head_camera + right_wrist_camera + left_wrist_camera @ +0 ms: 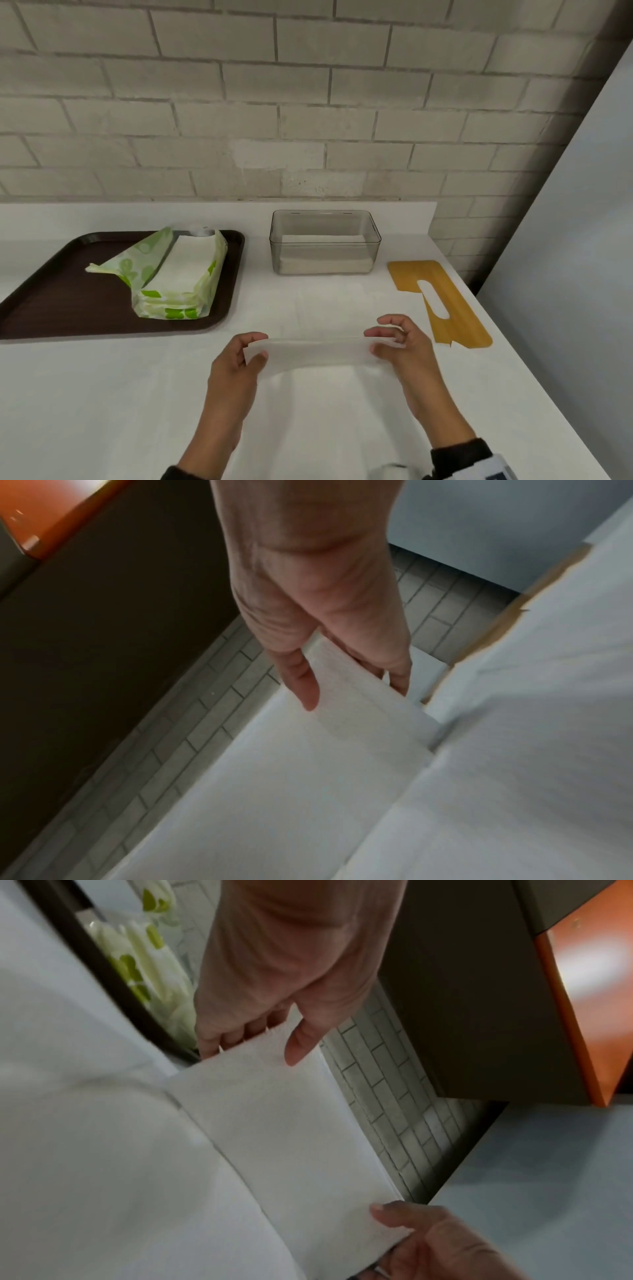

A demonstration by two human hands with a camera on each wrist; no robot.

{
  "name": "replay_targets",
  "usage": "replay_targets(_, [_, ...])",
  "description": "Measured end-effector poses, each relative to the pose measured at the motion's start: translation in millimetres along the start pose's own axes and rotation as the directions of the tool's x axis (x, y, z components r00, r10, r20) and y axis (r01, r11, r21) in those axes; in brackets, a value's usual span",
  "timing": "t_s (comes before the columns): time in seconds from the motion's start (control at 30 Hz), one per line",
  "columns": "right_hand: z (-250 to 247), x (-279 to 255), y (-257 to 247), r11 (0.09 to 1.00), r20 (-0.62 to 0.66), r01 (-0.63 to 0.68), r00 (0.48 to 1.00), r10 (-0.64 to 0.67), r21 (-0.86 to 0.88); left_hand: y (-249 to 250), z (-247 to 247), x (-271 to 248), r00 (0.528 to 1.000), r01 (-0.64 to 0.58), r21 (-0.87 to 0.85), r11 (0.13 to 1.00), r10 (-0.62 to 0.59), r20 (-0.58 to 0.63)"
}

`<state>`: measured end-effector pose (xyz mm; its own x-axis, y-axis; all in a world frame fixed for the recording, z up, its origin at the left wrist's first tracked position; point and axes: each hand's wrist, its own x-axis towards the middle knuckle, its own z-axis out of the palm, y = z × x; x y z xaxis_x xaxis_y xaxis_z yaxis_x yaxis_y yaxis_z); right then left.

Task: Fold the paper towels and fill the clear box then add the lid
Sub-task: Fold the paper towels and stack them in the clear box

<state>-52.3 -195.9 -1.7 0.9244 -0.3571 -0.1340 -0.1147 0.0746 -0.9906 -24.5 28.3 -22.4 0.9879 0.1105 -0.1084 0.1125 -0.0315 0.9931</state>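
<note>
Both hands hold one white paper towel stretched between them, just above the white counter near its front. My left hand pinches the towel's left end between thumb and fingers; the left wrist view shows that pinch on the towel. At the right end my right hand pinches it the same way, thumb on top. The clear box stands behind the hands near the wall, with folded white towels lying low inside. Its yellow lid, with a slot, lies flat to the right.
A dark brown tray at the left carries an opened green-and-white pack of paper towels. A brick wall runs along the back. The counter's right edge passes just beyond the lid, beside a grey panel.
</note>
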Motion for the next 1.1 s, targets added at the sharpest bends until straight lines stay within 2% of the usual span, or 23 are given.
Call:
replay_targets(0.33, [16.2, 8.5, 28.1, 0.991, -0.046, -0.132, 0.990, 0.133, 0.025, 2.7, 17.4, 0.0, 0.995, 0.099, 0.010, 0.995, -0.099, -0.021])
replay_targets(0.47, [14.3, 9.9, 27.8, 0.982, -0.013, -0.163, 0.987, 0.163, -0.099, 5.1, 17.8, -1.8, 0.997, 0.071, -0.012, 0.997, -0.071, -0.032])
replay_targets(0.53, [8.2, 9.4, 14.7, 0.982, 0.016, -0.111, 0.993, 0.115, -0.155, 8.1, 9.7, 0.1, 0.998, 0.064, 0.014, 0.998, -0.064, -0.030])
replay_targets(0.6, [-1.1, 12.3, -4.9, 0.975, 0.067, -0.043, 0.996, 0.059, -0.217, 11.5, -5.1, 1.0, 0.997, 0.059, 0.084, 0.995, -0.062, 0.039])
replay_targets(0.67, [-8.6, 14.1, -31.0, 0.960, 0.131, 0.024, 0.991, 0.013, -0.278, 17.0, -18.3, 0.3, 0.974, 0.018, 0.231, 0.973, -0.069, 0.217])
replay_targets(0.73, [-9.8, 11.6, -59.0, 0.929, 0.239, 0.129, 0.970, -0.045, -0.347, 25.7, -19.6, -2.9, 0.896, -0.058, 0.363, 0.930, -0.112, 0.430])
replay_targets(0.77, [-8.3, 9.1, -72.5, 0.900, 0.307, 0.188, 0.950, -0.064, -0.393, 30.8, -14.4, -5.9, 0.868, -0.090, 0.373, 0.924, -0.111, 0.484])
replay_targets(0.87, [1.9, -1.2, -103.0, 0.830, 0.437, 0.336, 0.891, -0.126, -0.445, 44.0, 12.3, -14.5, 0.875, -0.214, 0.236, 0.948, 0.078, 0.478])
replay_targets(0.9, [5.5, -4.0, -106.9, 0.825, 0.418, 0.372, 0.889, -0.186, -0.425, 49.5, 21.8, -17.9, 0.881, -0.237, 0.175, 0.956, 0.136, 0.452])
replay_targets(0.93, [8.9, -6.3, -105.7, 0.822, 0.345, 0.396, 0.901, -0.262, -0.409, 53.6, 29.4, -20.4, 0.894, -0.245, 0.122, 0.962, 0.175, 0.412])
replay_targets(1.0, [16.1, -9.3, -87.9, 0.883, 0.083, 0.355, 0.934, -0.347, -0.307, 56.4, 39.0, -21.7, 0.922, -0.251, 0.030, 0.968, 0.229, 0.313])
replay_targets(1.03, [20.9, -11.4, -75.5, 0.945, -0.016, 0.277, 0.959, -0.284, -0.174, 55.7, 41.7, -20.8, 0.933, -0.252, -0.011, 0.968, 0.246, 0.264])
replay_targets(1.07, [26.0, -14.6, -64.3, 0.986, -0.032, 0.168, 0.985, -0.168, -0.010, 53.9, 43.5, -19.2, 0.943, -0.249, -0.041, 0.968, 0.252, 0.219])
replay_targets(1.1, [30.5, -16.4, -53.1, 0.992, 0.014, 0.051, 0.999, -0.052, 0.112, 52.4, 45.0, -18.2, 0.949, -0.249, -0.052, 0.967, 0.255, 0.186])
